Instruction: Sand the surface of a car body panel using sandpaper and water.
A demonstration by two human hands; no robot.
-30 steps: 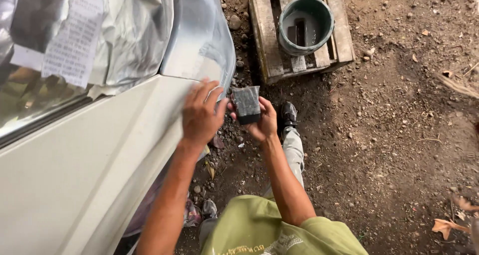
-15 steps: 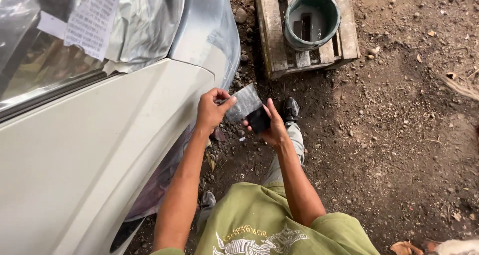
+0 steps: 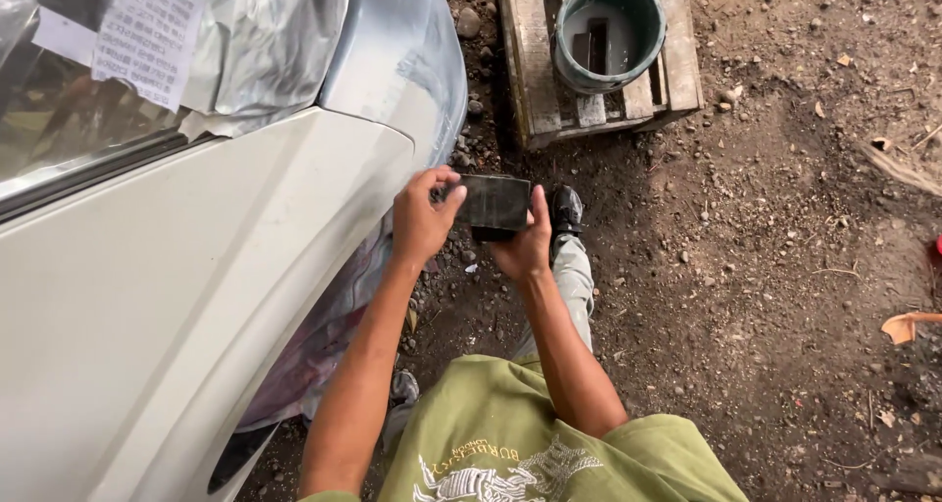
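Both my hands hold a dark sanding block (image 3: 494, 205) wrapped in grey abrasive paper, just off the front corner of a white car body panel (image 3: 196, 296). My left hand (image 3: 424, 219) pinches the block's left end between thumb and fingers. From below and to the right, my right hand (image 3: 525, 245) grips the block, thumb along its side. The block hangs in the air, clear of the panel. My shoe (image 3: 566, 211) stands on the dirt right beside it.
A green bucket (image 3: 608, 29) of water with a dark block in it sits on a wooden pallet (image 3: 535, 100) ahead. Masking paper and plastic sheet (image 3: 196, 60) cover the car's window. Stony dirt ground (image 3: 765, 266) lies to the right.
My hands have turned the block so its broad grey face shows flat toward me. My left hand's fingers shifted to the block's left end.
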